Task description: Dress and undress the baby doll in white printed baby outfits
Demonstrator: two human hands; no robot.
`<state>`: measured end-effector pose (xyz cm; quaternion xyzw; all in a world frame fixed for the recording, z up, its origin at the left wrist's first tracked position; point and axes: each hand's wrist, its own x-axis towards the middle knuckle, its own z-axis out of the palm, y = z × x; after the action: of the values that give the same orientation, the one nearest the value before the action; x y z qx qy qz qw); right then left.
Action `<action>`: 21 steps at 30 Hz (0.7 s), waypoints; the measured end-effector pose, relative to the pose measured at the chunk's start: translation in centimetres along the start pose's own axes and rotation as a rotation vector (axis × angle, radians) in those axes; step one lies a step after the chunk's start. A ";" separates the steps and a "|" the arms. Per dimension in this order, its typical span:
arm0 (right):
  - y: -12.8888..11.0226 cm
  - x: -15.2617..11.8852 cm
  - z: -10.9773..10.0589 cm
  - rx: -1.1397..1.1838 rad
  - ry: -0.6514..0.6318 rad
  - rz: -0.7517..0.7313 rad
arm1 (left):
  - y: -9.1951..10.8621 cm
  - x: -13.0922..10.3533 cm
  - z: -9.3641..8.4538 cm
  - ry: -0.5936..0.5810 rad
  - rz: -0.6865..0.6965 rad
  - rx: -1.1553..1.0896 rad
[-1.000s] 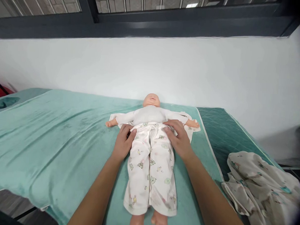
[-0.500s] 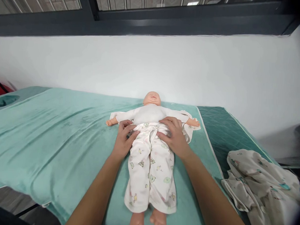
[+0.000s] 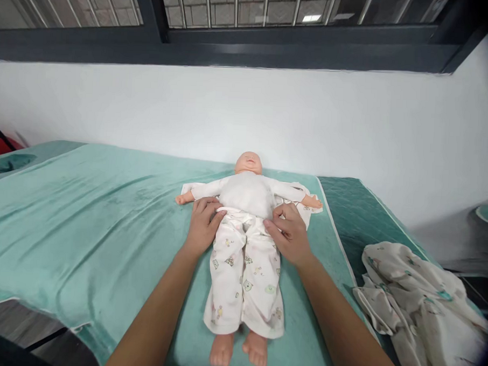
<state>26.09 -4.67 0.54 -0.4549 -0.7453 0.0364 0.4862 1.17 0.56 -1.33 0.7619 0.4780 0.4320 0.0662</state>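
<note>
Two hands (image 3: 244, 226) flank the doll (image 3: 248, 196), head toward the wall (image 3: 247, 113).

The patterned trousers' waistband (image 3: 242, 213) now sits lower on the doll (image 3: 248, 162), baring more of its rounded white top (image 3: 247, 193). The right hand (image 3: 290, 236) — spread across the waist earlier — is now at its side, fingers curled. Both doll feet (image 3: 255, 349) (cropped before) show whole toes.
</note>
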 end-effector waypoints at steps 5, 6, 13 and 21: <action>-0.3 -1.2 -0.4 0.208 -0.023 0.119 | -0.1 -0.2 0.1 0.055 0.006 0.007; -0.2 -1.2 -0.3 0.241 -0.035 0.134 | 0.0 -0.2 0.1 0.056 0.001 0.011; 0.5 -1.1 0.2 0.189 -0.288 0.359 | 0.2 -0.2 0.1 0.013 -0.020 -0.021; -1.2 -0.8 -0.2 0.254 -0.399 0.335 | 0.9 -0.4 -0.1 0.058 -0.192 -0.065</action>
<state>25.56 -5.95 0.67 -0.4910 -0.7301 0.2980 0.3703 1.62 -0.21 -1.03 0.6973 0.5362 0.4608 0.1182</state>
